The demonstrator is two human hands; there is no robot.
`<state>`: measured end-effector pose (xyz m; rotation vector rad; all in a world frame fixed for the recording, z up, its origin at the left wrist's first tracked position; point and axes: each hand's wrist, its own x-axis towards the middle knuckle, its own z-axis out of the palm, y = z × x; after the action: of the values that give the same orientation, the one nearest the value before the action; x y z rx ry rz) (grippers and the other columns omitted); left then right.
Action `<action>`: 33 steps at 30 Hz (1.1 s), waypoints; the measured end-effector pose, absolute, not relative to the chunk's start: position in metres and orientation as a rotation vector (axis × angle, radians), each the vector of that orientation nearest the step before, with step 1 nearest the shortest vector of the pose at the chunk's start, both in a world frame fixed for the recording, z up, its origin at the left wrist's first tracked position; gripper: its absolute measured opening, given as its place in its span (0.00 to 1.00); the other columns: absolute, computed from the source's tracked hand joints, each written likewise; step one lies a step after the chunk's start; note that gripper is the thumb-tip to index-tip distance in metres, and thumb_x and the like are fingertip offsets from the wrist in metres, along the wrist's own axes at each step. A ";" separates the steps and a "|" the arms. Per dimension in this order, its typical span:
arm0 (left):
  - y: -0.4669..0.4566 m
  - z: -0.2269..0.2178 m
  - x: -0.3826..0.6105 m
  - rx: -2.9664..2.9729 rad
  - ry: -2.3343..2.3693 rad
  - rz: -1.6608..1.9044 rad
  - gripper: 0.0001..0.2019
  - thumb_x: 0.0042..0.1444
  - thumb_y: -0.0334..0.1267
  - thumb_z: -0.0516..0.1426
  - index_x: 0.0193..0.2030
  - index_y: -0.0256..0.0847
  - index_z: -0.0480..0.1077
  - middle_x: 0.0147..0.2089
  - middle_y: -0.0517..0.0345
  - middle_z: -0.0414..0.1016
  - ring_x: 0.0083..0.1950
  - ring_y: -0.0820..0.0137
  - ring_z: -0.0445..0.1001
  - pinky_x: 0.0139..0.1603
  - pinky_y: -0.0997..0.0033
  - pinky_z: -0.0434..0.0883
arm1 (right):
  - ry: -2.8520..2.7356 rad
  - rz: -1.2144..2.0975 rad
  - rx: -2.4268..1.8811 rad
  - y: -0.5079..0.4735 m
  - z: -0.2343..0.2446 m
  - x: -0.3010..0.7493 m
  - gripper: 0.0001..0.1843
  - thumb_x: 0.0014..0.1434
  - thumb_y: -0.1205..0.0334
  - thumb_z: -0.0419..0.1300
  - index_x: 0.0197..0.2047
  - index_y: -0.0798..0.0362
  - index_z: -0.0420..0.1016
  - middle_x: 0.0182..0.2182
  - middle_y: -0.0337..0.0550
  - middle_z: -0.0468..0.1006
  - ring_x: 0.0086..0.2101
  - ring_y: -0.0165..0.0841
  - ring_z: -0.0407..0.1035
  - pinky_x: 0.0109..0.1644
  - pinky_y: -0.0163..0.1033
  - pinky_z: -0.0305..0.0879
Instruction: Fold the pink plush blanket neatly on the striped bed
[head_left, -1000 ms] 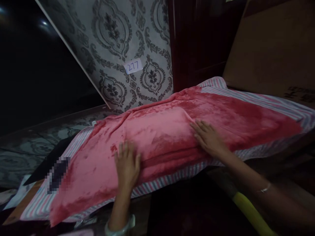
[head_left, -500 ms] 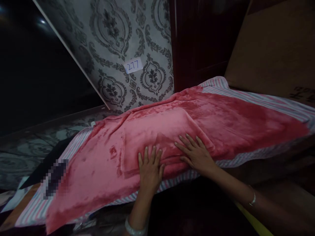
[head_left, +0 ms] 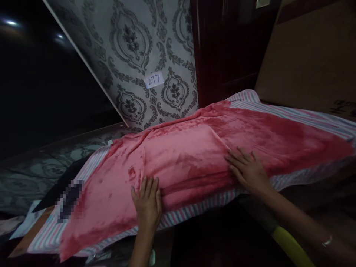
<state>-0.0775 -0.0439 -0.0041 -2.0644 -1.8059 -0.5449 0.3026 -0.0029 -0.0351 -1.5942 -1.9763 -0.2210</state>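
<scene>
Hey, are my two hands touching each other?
No, the left hand and right hand lie apart, with red cloth between them.

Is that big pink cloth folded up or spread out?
Mostly spread: the pink cloth stretches wide over the striped cloth, its middle raised.

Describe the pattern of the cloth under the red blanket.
The cloth has pink, white and grey-blue stripes, clearest in the head view.

Pink-red plush cloth [head_left: 182, 159] spread over striped cloth [head_left: 194, 210]; centre raised, front edge creased.
</scene>
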 end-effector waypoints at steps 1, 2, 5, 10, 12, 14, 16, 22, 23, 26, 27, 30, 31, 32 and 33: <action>-0.038 0.003 -0.065 -2.086 -1.798 -0.553 0.24 0.68 0.36 0.44 0.64 0.46 0.71 0.66 0.49 0.72 0.71 0.57 0.64 0.75 0.35 0.42 | -1.993 -0.212 -1.564 0.003 -0.024 0.292 0.27 0.71 0.54 0.41 0.64 0.45 0.72 0.66 0.43 0.68 0.70 0.45 0.49 0.71 0.65 0.43; -0.031 0.010 -0.050 -2.119 -1.779 -0.558 0.24 0.68 0.35 0.43 0.65 0.45 0.70 0.67 0.49 0.70 0.72 0.58 0.63 0.76 0.37 0.44 | -2.026 -0.200 -1.526 0.011 -0.012 0.279 0.28 0.71 0.56 0.41 0.66 0.46 0.70 0.66 0.43 0.67 0.71 0.44 0.48 0.71 0.63 0.43; -0.012 0.019 0.001 -2.267 -1.683 -0.517 0.26 0.67 0.39 0.46 0.71 0.42 0.62 0.73 0.48 0.60 0.75 0.57 0.56 0.76 0.38 0.47 | -2.208 -0.166 -1.381 0.034 0.013 0.235 0.29 0.70 0.62 0.41 0.71 0.47 0.63 0.70 0.42 0.59 0.71 0.42 0.46 0.72 0.60 0.45; -0.009 -0.014 0.041 -2.316 -1.655 -0.457 0.37 0.60 0.52 0.58 0.73 0.41 0.59 0.76 0.40 0.53 0.76 0.40 0.50 0.72 0.31 0.54 | -2.405 -0.117 -1.381 0.056 -0.004 0.202 0.30 0.68 0.63 0.46 0.72 0.45 0.62 0.71 0.43 0.59 0.70 0.45 0.51 0.70 0.61 0.49; -0.012 -0.027 0.039 -2.309 -1.623 -0.460 0.38 0.59 0.53 0.59 0.73 0.42 0.59 0.76 0.38 0.54 0.76 0.39 0.51 0.71 0.30 0.54 | -2.391 -0.140 -1.400 0.057 -0.016 0.203 0.30 0.68 0.63 0.47 0.72 0.44 0.61 0.71 0.42 0.58 0.70 0.45 0.51 0.71 0.61 0.48; -0.015 -0.033 0.035 -2.297 -1.587 -0.483 0.38 0.58 0.54 0.60 0.73 0.44 0.59 0.75 0.39 0.55 0.75 0.41 0.52 0.71 0.31 0.55 | -2.376 -0.157 -1.410 0.056 -0.024 0.205 0.30 0.67 0.63 0.47 0.72 0.44 0.61 0.71 0.41 0.57 0.70 0.45 0.51 0.71 0.62 0.48; -0.015 -0.033 0.032 -2.274 -1.569 -0.516 0.38 0.58 0.56 0.60 0.72 0.45 0.60 0.75 0.40 0.56 0.75 0.42 0.52 0.70 0.32 0.57 | -2.375 -0.151 -1.409 0.055 -0.025 0.206 0.30 0.67 0.63 0.48 0.72 0.44 0.61 0.71 0.42 0.58 0.69 0.45 0.51 0.71 0.62 0.48; -0.016 -0.031 0.034 -2.214 -1.496 -0.618 0.36 0.58 0.54 0.61 0.71 0.47 0.61 0.74 0.44 0.59 0.74 0.45 0.56 0.69 0.35 0.60 | -2.394 0.026 -1.344 0.056 -0.010 0.210 0.29 0.69 0.63 0.45 0.70 0.47 0.65 0.69 0.46 0.62 0.69 0.45 0.52 0.71 0.64 0.46; -0.017 -0.033 0.034 -2.203 -1.462 -0.654 0.35 0.58 0.53 0.61 0.71 0.47 0.61 0.74 0.44 0.60 0.73 0.47 0.57 0.69 0.37 0.60 | -2.419 0.082 -1.298 0.057 -0.007 0.211 0.29 0.69 0.62 0.44 0.70 0.47 0.64 0.69 0.46 0.63 0.69 0.45 0.52 0.71 0.64 0.46; -0.020 -0.043 0.035 -2.146 -1.372 -0.786 0.28 0.62 0.46 0.59 0.69 0.47 0.65 0.72 0.47 0.64 0.72 0.54 0.61 0.70 0.43 0.60 | -2.563 0.229 -1.083 0.067 0.002 0.208 0.29 0.70 0.61 0.43 0.72 0.43 0.61 0.71 0.43 0.58 0.70 0.42 0.49 0.72 0.63 0.45; -0.020 -0.047 0.035 -2.126 -1.358 -0.822 0.26 0.62 0.44 0.59 0.67 0.48 0.67 0.70 0.48 0.66 0.71 0.56 0.61 0.71 0.44 0.59 | -2.627 0.250 -1.017 0.074 0.004 0.207 0.29 0.71 0.60 0.44 0.73 0.42 0.59 0.72 0.41 0.55 0.71 0.42 0.46 0.72 0.63 0.44; -0.021 -0.053 0.036 -2.088 -1.337 -0.878 0.22 0.62 0.41 0.59 0.63 0.49 0.71 0.68 0.49 0.70 0.71 0.55 0.62 0.71 0.44 0.59 | -2.793 0.216 -0.932 0.105 0.013 0.200 0.30 0.71 0.55 0.47 0.74 0.42 0.54 0.74 0.42 0.48 0.73 0.45 0.38 0.72 0.67 0.36; -0.021 -0.054 0.036 -2.083 -1.332 -0.883 0.21 0.62 0.41 0.59 0.62 0.49 0.71 0.67 0.49 0.70 0.71 0.54 0.62 0.70 0.44 0.59 | -2.821 0.188 -0.938 0.118 0.016 0.198 0.31 0.71 0.52 0.48 0.75 0.42 0.53 0.74 0.42 0.47 0.73 0.47 0.37 0.72 0.68 0.34; -0.021 -0.054 0.036 -2.081 -1.328 -0.886 0.21 0.62 0.41 0.59 0.62 0.49 0.71 0.68 0.50 0.70 0.71 0.54 0.62 0.70 0.43 0.59 | -2.835 0.164 -0.961 0.132 0.019 0.196 0.32 0.70 0.49 0.49 0.75 0.42 0.52 0.74 0.43 0.46 0.73 0.48 0.36 0.71 0.69 0.32; -0.021 -0.053 0.036 -2.082 -1.325 -0.888 0.21 0.61 0.41 0.59 0.62 0.50 0.71 0.68 0.50 0.70 0.71 0.53 0.62 0.70 0.43 0.59 | -2.833 0.150 -1.007 0.146 0.023 0.193 0.33 0.70 0.48 0.49 0.75 0.41 0.52 0.74 0.42 0.46 0.73 0.49 0.35 0.71 0.70 0.32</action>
<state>0.0361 -0.0207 -0.0533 -2.0817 -1.3247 -0.8882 0.1931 0.1461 0.0228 -1.0065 -2.8326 0.1499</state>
